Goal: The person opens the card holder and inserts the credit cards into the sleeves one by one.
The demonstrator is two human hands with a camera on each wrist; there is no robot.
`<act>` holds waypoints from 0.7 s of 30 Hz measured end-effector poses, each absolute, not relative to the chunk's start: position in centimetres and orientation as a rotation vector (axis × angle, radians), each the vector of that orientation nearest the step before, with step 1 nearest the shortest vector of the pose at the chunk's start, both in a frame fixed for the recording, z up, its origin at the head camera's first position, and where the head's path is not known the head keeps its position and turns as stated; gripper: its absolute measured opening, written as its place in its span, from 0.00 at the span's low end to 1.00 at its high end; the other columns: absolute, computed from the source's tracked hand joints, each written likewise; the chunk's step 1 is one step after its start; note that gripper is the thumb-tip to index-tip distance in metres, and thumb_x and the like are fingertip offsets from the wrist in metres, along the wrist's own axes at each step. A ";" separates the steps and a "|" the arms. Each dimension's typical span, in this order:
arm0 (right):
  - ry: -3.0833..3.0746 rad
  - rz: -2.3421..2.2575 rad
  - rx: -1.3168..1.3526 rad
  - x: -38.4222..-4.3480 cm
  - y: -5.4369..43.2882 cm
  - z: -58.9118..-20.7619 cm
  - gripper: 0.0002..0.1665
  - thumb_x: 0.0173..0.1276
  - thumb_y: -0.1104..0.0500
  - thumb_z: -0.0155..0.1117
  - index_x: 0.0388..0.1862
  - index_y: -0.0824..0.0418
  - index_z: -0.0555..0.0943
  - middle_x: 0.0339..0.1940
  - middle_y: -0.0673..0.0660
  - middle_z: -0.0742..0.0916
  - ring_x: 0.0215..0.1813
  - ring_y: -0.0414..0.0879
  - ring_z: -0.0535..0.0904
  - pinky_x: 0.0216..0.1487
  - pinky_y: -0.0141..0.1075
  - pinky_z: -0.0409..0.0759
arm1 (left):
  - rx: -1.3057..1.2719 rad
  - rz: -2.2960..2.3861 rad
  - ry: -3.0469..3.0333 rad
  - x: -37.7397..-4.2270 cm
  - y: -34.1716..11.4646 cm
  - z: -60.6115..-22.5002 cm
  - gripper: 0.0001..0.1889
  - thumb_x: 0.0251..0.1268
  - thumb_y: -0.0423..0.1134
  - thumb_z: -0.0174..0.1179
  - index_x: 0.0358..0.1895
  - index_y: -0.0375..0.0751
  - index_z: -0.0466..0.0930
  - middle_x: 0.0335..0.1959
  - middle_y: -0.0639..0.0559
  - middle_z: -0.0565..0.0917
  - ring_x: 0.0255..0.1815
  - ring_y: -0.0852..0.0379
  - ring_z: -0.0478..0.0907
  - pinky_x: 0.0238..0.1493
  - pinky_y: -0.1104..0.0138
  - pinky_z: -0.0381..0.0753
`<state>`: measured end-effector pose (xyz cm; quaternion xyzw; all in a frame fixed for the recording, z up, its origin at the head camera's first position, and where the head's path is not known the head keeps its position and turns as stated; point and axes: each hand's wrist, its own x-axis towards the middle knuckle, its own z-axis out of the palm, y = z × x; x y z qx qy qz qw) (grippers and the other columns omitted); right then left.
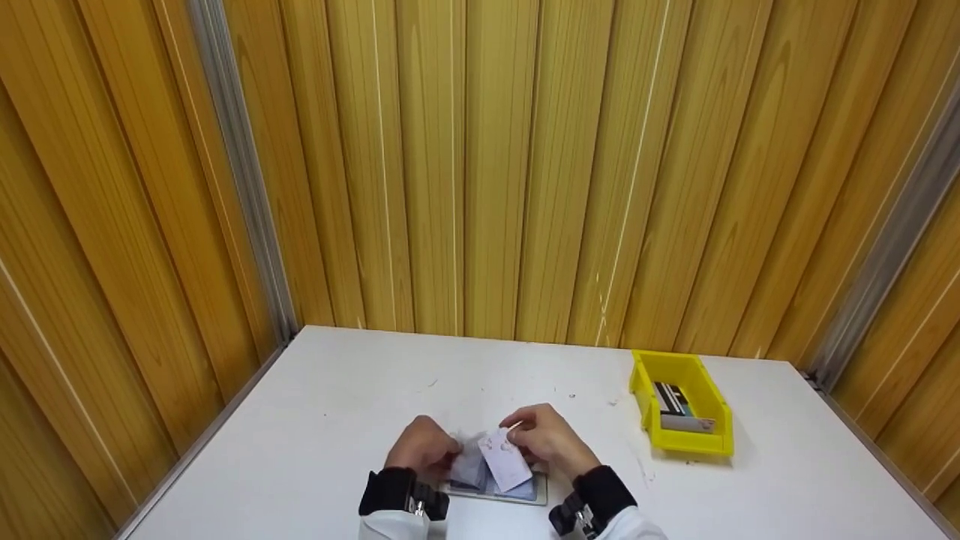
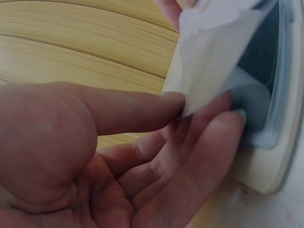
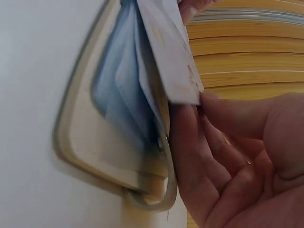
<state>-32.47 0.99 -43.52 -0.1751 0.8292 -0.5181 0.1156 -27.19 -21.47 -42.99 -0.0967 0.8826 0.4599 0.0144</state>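
Note:
A card holder (image 1: 541, 496) with a cream cover and clear bluish plastic sleeves (image 1: 468, 469) lies open on the white table, near the front. My right hand (image 1: 553, 439) pinches a white card (image 1: 507, 463) with small printed figures, tilted over the sleeves. In the right wrist view, thumb and fingers grip the card (image 3: 173, 61) at its edge, beside the holder's cream strap (image 3: 164, 202). With thumb and fingers, my left hand (image 1: 422, 447) pinches the corner of a thin translucent sleeve (image 2: 209, 61). Whether the card's far end is inside a sleeve cannot be told.
A yellow bin (image 1: 694, 448) stands at the right of the table (image 1: 360, 397), holding several cards (image 1: 673, 399), one striped black and white. Wood-patterned panels (image 1: 495, 172) rise behind and at both sides, with grey metal posts (image 1: 244, 150) at the corners.

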 end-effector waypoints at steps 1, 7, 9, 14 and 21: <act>2.441 -1.525 -0.545 -32.5 1.0 -43.6 0.14 0.72 0.70 0.65 0.54 0.70 0.88 0.37 0.57 0.91 0.33 0.41 0.82 0.30 0.31 0.80 | -0.300 1.450 2.737 -27.2 -21.5 -43.0 0.05 0.59 0.32 0.70 0.30 0.32 0.89 0.26 0.47 0.90 0.30 0.55 0.84 0.37 0.68 0.80; 2.466 -1.518 -0.607 -32.6 0.4 -43.9 0.13 0.72 0.70 0.67 0.53 0.70 0.89 0.39 0.60 0.92 0.35 0.41 0.83 0.33 0.30 0.83 | -0.292 1.499 2.710 -27.0 -21.4 -43.0 0.04 0.57 0.31 0.69 0.28 0.32 0.88 0.23 0.50 0.87 0.25 0.58 0.82 0.31 0.70 0.81; 2.456 -1.539 -0.527 -32.5 0.0 -44.0 0.13 0.71 0.71 0.67 0.53 0.71 0.88 0.38 0.60 0.91 0.33 0.41 0.84 0.31 0.31 0.85 | -0.297 1.511 2.693 -27.1 -21.3 -43.0 0.04 0.59 0.30 0.69 0.29 0.32 0.88 0.23 0.50 0.87 0.25 0.58 0.82 0.31 0.70 0.81; 2.423 -1.582 -0.349 -32.1 -0.8 -44.1 0.12 0.71 0.71 0.68 0.52 0.73 0.85 0.37 0.58 0.89 0.31 0.41 0.86 0.31 0.31 0.88 | -0.321 1.581 2.621 -27.1 -21.3 -43.0 0.04 0.61 0.28 0.67 0.33 0.29 0.89 0.25 0.47 0.88 0.26 0.56 0.83 0.31 0.69 0.84; 2.336 -1.654 -0.292 -31.5 -1.5 -44.2 0.11 0.72 0.72 0.66 0.52 0.75 0.82 0.38 0.59 0.88 0.29 0.41 0.86 0.33 0.31 0.90 | -0.315 1.541 2.653 -27.1 -21.4 -43.1 0.05 0.62 0.30 0.66 0.33 0.30 0.89 0.26 0.47 0.89 0.27 0.56 0.84 0.32 0.69 0.83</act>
